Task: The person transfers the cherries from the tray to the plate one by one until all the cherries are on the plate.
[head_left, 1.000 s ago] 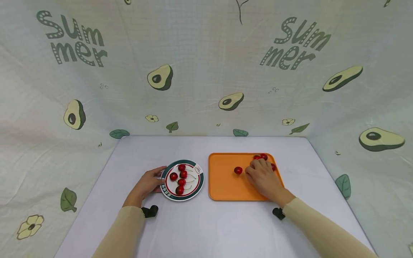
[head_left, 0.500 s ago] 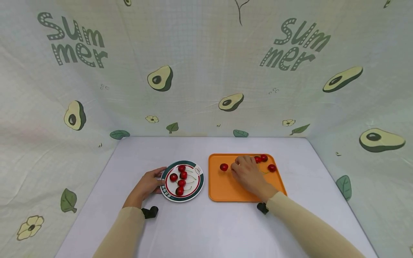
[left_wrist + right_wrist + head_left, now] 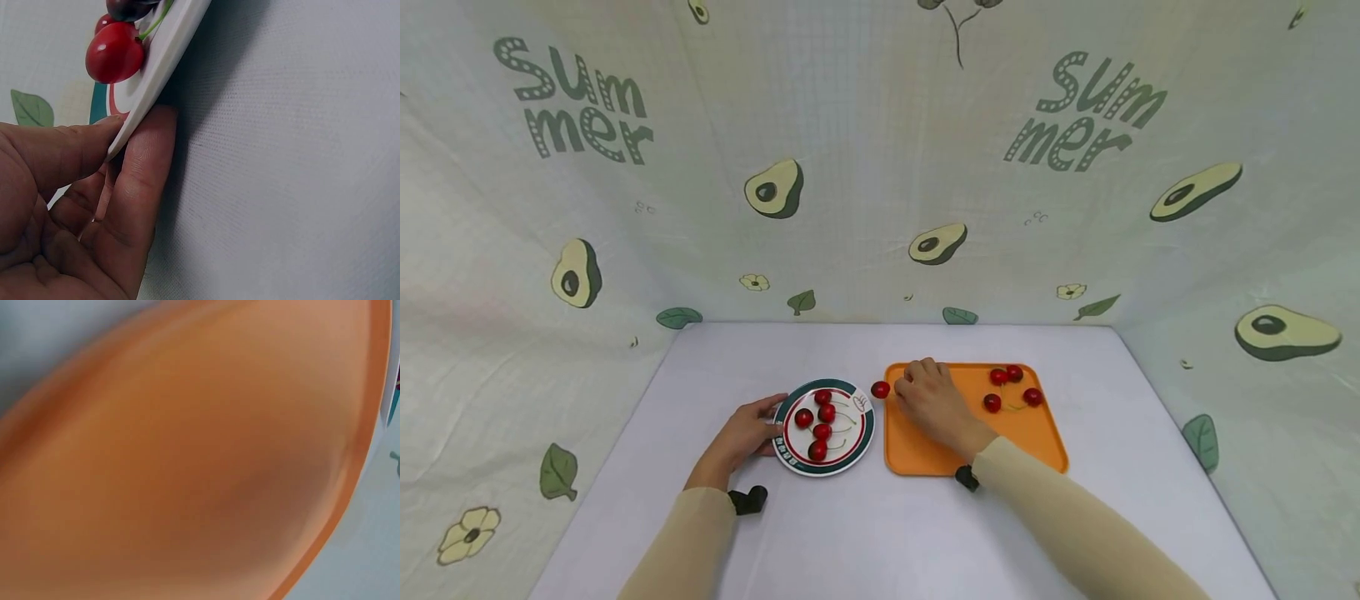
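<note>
My left hand (image 3: 745, 429) grips the left rim of a round plate (image 3: 852, 460) that has a green band. In the left wrist view, the thumb lies on top of the rim and fingers (image 3: 147, 162) lie beneath it. Several red cherries with green stems, one of them a cherry (image 3: 804, 417) near my thumb, lie on the plate. My right hand (image 3: 936, 408), fingers curled, holds a cherry (image 3: 881, 389) at the left edge of the orange tray (image 3: 917, 450), close to the plate. Its stem cannot be made out. The right wrist view shows only blurred tray, no fingers.
Several more cherries, among them a cherry (image 3: 1033, 397) at the right, lie in the tray's right part. Tray and plate stand side by side on a white table (image 3: 850, 533). A printed cloth (image 3: 865, 167) hangs behind the table.
My right hand has travelled left across the tray with the cherry, toward the plate. Cherries at the tray's right have come into sight. My left hand stays at the plate's rim.
</note>
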Motion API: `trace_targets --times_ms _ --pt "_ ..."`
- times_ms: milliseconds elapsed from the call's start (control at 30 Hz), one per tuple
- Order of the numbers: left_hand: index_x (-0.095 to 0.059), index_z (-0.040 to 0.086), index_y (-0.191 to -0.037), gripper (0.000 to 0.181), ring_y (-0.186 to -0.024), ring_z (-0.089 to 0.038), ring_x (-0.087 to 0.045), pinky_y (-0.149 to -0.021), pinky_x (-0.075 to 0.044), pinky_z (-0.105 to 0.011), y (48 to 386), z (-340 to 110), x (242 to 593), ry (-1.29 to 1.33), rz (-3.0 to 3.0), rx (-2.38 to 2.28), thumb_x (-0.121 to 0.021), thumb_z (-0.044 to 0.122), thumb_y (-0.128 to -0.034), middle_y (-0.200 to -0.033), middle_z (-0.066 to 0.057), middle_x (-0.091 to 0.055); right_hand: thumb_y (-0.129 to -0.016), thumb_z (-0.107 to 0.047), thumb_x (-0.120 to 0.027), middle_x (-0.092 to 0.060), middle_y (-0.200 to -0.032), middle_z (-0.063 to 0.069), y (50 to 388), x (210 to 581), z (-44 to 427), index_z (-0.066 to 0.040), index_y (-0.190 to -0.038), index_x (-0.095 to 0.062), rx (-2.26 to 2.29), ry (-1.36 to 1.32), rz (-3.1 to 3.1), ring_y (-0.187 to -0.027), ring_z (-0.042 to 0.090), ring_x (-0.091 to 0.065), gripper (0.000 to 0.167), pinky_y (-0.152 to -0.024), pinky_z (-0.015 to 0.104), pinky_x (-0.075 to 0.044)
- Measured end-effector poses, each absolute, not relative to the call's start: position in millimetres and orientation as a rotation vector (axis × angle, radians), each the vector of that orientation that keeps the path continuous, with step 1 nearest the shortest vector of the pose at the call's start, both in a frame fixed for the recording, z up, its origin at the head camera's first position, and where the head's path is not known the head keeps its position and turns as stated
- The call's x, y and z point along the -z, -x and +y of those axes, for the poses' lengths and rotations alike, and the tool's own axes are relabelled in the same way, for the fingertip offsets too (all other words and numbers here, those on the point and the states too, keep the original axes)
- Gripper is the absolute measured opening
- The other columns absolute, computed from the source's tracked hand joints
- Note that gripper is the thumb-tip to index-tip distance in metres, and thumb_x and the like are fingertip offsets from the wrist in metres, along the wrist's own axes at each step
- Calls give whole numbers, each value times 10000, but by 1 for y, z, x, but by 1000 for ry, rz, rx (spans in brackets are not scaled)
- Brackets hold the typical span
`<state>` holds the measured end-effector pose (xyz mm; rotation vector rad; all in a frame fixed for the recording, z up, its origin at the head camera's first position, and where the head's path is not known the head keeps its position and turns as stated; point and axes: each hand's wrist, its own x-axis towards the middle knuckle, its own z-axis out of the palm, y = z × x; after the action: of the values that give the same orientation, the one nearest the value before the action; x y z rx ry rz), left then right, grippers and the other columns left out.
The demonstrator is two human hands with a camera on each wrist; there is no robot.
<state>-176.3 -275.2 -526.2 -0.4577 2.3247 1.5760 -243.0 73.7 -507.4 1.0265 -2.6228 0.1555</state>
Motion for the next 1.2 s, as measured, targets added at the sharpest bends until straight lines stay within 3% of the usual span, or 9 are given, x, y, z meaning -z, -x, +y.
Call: trace_targets --times_ms 567,1200 --pt "-476 173 -1595 662 -867 -210 -673 -734 -645 -327 175 -275 525 437 2327 -1585 -663 8 -982 -1468 -230 -467 -1008 -255 -702 -563 -1044 35 244 515 21 -150 -1052 -730 -36 -1070 -2600 -1027 241 -465 117 -916 393 -427" --pt "-474 151 -1594 661 -847 -193 -676 -732 -646 -331 175 -275 527 422 2343 -1589 -657 -1 -977 -1447 -227 -478 -1000 -284 -716 -524 -937 18 241 519 -2 -151 -1048 -729 59 -1048 -2626 -946 223 -444 142 -833 350 -366"
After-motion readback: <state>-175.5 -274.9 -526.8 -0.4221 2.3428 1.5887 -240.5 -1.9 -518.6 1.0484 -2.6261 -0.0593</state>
